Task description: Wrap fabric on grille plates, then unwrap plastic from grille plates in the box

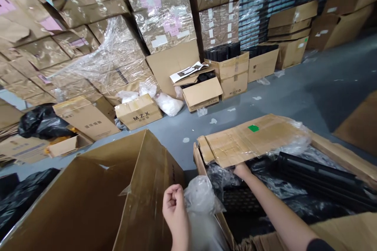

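Observation:
My left hand (174, 204) is curled closed at the bottom centre, pinching the edge of a clear plastic bag (200, 196) that bunches up beside it. My right hand (242, 170) reaches forward into an open cardboard box (338, 153). Its fingers are tucked under a flat cardboard sheet (250, 139) with a green sticker, so I cannot see them. Under the sheet lie black plastic trays (318, 176) wrapped in clear film. A large open cardboard box (97, 196) stands to the left of my left hand.
Stacks of film-wrapped cartons (118, 47) fill the back and left. Smaller boxes (138, 111), white bags (167, 104) and a black bag (41, 121) lie on the grey floor (309, 94), which is littered with scraps. Black tray stacks (256, 15) stand at the back right.

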Demonstrator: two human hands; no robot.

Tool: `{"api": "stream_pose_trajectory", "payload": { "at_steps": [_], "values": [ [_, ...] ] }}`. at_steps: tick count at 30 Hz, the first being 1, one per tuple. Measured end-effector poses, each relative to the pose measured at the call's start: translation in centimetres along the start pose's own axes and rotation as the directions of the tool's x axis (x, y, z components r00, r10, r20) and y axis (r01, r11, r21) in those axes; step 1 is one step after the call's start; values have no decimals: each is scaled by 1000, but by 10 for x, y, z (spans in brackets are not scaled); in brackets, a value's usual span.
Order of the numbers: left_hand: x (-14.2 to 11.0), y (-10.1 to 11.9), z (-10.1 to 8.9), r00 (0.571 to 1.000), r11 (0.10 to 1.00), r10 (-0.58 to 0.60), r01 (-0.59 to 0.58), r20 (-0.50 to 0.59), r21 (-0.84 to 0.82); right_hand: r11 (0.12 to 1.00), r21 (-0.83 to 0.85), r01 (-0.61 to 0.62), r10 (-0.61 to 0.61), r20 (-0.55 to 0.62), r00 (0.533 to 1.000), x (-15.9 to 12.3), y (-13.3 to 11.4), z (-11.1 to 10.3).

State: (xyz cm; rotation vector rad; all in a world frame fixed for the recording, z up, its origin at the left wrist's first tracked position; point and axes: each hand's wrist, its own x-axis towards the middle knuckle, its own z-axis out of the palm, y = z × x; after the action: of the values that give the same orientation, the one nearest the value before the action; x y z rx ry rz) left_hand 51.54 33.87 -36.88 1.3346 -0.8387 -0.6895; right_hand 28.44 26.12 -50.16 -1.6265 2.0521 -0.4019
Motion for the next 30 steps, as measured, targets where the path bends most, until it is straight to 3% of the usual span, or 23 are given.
{"api": "stream_pose_trajectory", "payload": {
  "at_steps": [4, 9, 11, 13, 15, 16, 17, 19, 20, 21, 22, 23, 24, 27, 28, 30],
  "values": [
    [-1, -4, -1, 1000, 1000, 6, -5, -21, 6, 992, -69, 102, -99, 50, 994, -14, 8, -8],
    [5, -4, 5, 999, 996, -19, 22, 32, -87, 941, -88, 328, -323, 63, 944, -59, 23, -30],
    [7, -2, 8, 998, 991, -46, 51, 42, -121, 910, -74, 409, -410, -6, 912, -77, 32, -39],
    [8, 3, 12, 996, 998, -30, 34, 89, -53, 868, -43, 495, -497, -125, 859, -91, 41, -45],
    [5, 7, 19, 963, 987, 60, -97, 264, 128, 830, 0, 558, -543, -232, 807, -100, 48, -51],
    [2, 8, 25, 908, 951, 105, -211, 405, 225, 820, 28, 571, -546, -260, 797, -103, 49, -54],
    [-3, 8, 31, 821, 892, 123, -338, 557, 301, 814, 62, 578, -542, -279, 793, -104, 49, -56],
    [-13, 3, 47, 599, 754, 56, -550, 799, 360, 812, 142, 566, -509, -302, 806, -104, 47, -60],
    [-18, -2, 55, 501, 706, -3, -612, 866, 357, 818, 188, 544, -478, -305, 824, -103, 45, -61],
    [-22, -8, 63, 430, 684, -53, -642, 901, 346, 824, 240, 513, -438, -304, 846, -101, 44, -61],
    [-24, -15, 70, 394, 693, -78, -640, 916, 334, 829, 296, 475, -390, -304, 869, -99, 44, -60],
    [-25, -23, 76, 396, 737, -76, -596, 915, 320, 828, 352, 436, -340, -302, 891, -98, 45, -59],
    [-24, -29, 80, 434, 797, -57, -522, 899, 303, 823, 403, 400, -294, -299, 908, -96, 48, -57],
    [-17, -41, 85, 632, 933, -22, -265, 775, 242, 806, 499, 319, -198, -281, 939, -93, 60, -50],
    [-15, -41, 85, 681, 959, -45, -174, 731, 222, 810, 503, 300, -184, -268, 946, -93, 65, -47],
    [-12, -37, 84, 734, 985, -142, 38, 664, 169, 832, 481, 277, -172, -250, 953, -92, 73, -44]
  ]
}}
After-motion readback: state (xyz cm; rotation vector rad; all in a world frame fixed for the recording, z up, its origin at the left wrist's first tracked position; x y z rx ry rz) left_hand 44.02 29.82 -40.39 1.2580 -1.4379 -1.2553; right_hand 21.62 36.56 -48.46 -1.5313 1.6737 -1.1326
